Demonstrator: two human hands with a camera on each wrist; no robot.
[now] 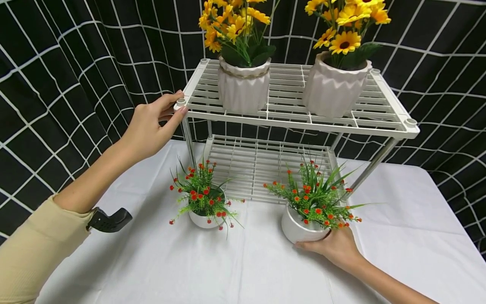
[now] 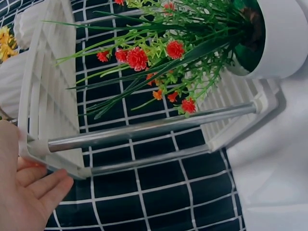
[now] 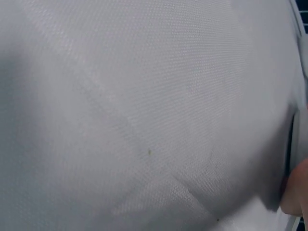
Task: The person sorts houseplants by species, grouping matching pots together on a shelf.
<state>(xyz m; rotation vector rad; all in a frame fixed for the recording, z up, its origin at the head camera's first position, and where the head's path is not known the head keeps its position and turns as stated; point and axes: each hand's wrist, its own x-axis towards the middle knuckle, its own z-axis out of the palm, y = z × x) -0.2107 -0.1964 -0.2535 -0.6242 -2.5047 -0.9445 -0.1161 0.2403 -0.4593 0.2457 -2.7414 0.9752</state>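
White tablecloth (image 1: 398, 236): right hand (image 1: 338, 247) cups the small flowerpot (image 1: 300, 228) from its near side, fingers curled round the base (pot on cloth, before the rack). Left hand (image 1: 149, 128) grips the rack (image 1: 288, 120) corner.

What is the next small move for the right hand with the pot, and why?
Probably lift the right pot toward the lower shelf: the right hand already cups its base, the left hand holds the rack's corner, and that shelf looks bare.
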